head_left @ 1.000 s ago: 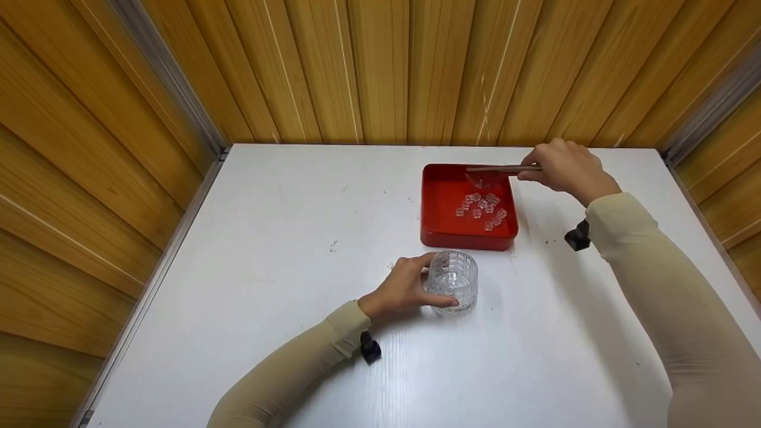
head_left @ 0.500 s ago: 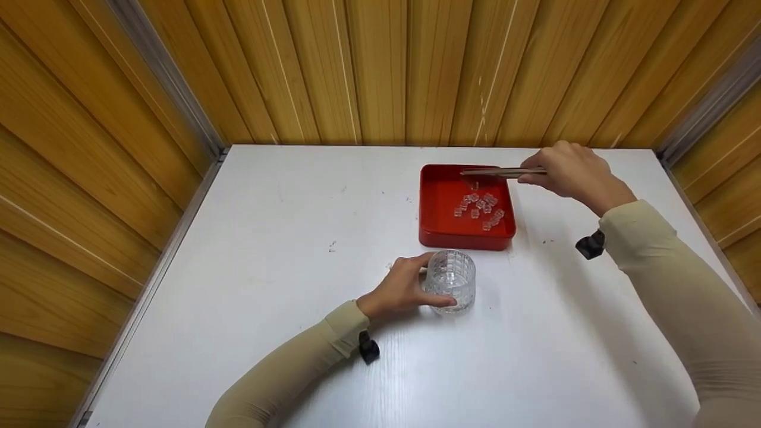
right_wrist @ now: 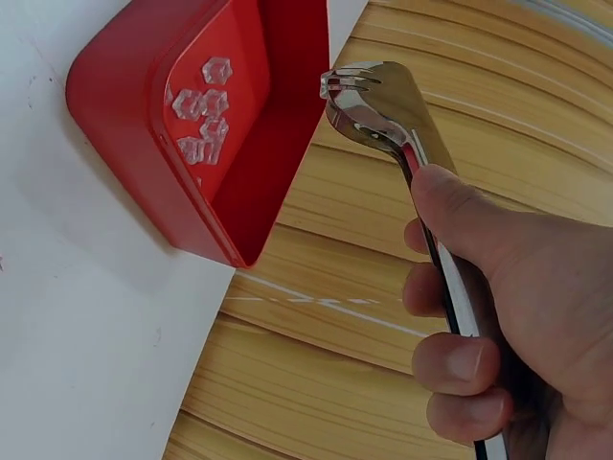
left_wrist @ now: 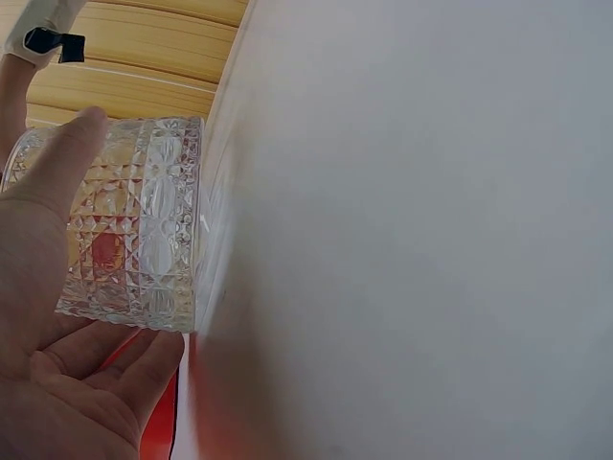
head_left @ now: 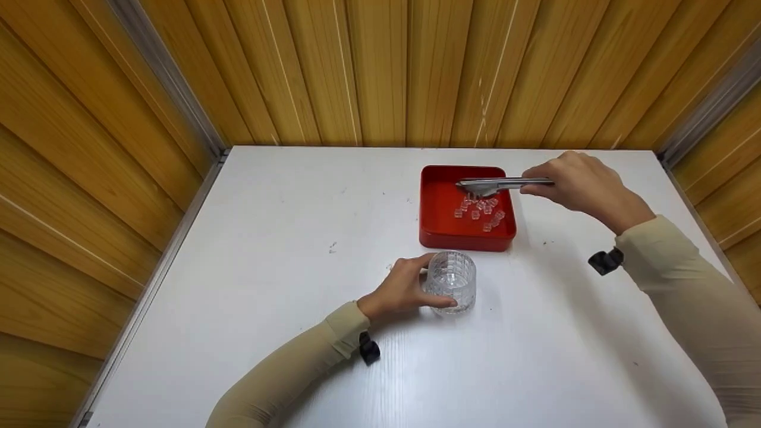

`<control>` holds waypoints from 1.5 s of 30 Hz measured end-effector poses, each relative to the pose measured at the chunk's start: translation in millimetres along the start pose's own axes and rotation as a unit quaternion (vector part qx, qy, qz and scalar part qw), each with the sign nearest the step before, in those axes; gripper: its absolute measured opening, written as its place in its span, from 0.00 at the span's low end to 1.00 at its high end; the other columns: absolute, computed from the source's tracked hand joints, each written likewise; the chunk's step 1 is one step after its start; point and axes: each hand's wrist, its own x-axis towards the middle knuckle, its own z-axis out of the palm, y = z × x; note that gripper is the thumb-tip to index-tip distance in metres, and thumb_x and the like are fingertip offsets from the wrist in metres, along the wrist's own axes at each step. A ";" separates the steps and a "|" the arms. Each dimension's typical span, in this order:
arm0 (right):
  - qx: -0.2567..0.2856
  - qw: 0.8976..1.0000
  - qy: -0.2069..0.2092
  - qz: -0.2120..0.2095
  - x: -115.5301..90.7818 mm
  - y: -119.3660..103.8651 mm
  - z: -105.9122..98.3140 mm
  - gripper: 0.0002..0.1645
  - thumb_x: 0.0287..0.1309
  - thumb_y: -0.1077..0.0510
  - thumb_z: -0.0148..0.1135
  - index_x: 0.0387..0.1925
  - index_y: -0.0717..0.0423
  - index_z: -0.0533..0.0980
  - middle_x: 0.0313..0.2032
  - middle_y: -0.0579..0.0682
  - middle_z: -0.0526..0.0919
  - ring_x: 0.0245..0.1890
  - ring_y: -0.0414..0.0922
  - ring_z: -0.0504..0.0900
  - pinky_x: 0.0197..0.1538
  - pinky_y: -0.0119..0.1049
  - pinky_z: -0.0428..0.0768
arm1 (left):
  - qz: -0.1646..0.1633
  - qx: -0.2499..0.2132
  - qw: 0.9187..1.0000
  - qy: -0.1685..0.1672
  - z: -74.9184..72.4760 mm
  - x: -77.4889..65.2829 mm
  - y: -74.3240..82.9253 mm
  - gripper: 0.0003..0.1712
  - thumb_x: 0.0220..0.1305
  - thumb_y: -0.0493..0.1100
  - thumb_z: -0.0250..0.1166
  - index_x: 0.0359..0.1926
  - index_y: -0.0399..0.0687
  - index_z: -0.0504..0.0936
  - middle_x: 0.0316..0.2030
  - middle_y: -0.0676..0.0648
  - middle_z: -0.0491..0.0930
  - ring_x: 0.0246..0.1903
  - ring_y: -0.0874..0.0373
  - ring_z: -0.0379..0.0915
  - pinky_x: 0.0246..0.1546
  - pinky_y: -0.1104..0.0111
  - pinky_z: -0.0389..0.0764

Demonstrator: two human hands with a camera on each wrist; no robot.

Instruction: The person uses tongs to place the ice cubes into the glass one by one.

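My left hand point(head_left: 404, 289) grips a clear cut-glass tumbler point(head_left: 458, 285) from its left side, thumb in front and fingers behind. The tumbler stands upright on the white table. In the right wrist view, my right hand point(right_wrist: 508, 297) holds metal serving tongs point(right_wrist: 445, 259) with a forked end and a broad flat end. A small clear cube point(right_wrist: 325, 86) shows at the fork's prongs. The tongs' tips are over the back part of a square red tray point(head_left: 467, 242). Several clear cubes point(head_left: 475, 214) lie in the tray's right half.
The white table point(head_left: 285, 249) carries the tray directly behind the tumbler. Wood-patterned panels point(head_left: 380, 71) wall in its back and sides. Small dark marks point(head_left: 332, 247) dot the tabletop to the left.
My right hand has moved slightly right and toward me, turning the tongs so their broad side shows. The left hand, the tumbler and the tray have stayed put.
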 end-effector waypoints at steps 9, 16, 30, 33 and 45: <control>0.003 1.000 0.012 -0.019 -22.8 -17.8 -1.9 0.13 0.61 0.52 0.74 0.47 0.47 0.88 0.27 0.42 0.86 0.24 0.42 0.74 0.23 0.37 0.70 | 0.005 -0.005 1.000 0.003 -0.3 -0.4 0.2 0.47 0.47 0.59 0.83 0.66 0.48 0.78 0.51 0.54 0.86 0.49 0.65 0.80 0.54 0.75 0.78; 0.003 0.996 0.042 -0.073 -39.4 -29.9 0.8 0.15 0.58 0.55 0.77 0.48 0.47 0.88 0.31 0.42 0.89 0.22 0.38 0.73 0.23 0.33 0.69 | 0.002 -0.002 1.000 0.002 -0.9 0.0 0.9 0.47 0.47 0.60 0.83 0.66 0.48 0.78 0.51 0.54 0.86 0.49 0.65 0.79 0.55 0.74 0.78; 0.010 0.984 0.074 -0.159 -63.1 -51.4 13.4 0.20 0.53 0.55 0.79 0.50 0.47 0.88 0.35 0.43 0.90 0.20 0.34 0.71 0.21 0.28 0.69 | -0.001 -0.007 1.000 -0.001 0.0 0.6 0.4 0.48 0.48 0.60 0.83 0.66 0.46 0.77 0.53 0.53 0.85 0.50 0.64 0.80 0.55 0.71 0.79; 0.008 0.981 0.083 -0.173 -65.0 -53.7 14.9 0.20 0.52 0.54 0.80 0.49 0.46 0.89 0.34 0.42 0.90 0.20 0.33 0.72 0.21 0.27 0.69 | 0.003 -0.005 1.000 0.001 0.2 0.6 -0.4 0.46 0.47 0.60 0.83 0.65 0.46 0.78 0.52 0.53 0.86 0.50 0.64 0.80 0.56 0.72 0.79; 0.015 0.980 0.077 -0.182 -66.3 -54.5 19.5 0.21 0.52 0.52 0.80 0.50 0.47 0.88 0.37 0.43 0.91 0.22 0.32 0.75 0.22 0.27 0.71 | 0.005 -0.010 1.000 0.001 1.6 1.2 -1.4 0.42 0.48 0.59 0.83 0.61 0.46 0.80 0.49 0.54 0.86 0.49 0.64 0.81 0.55 0.73 0.79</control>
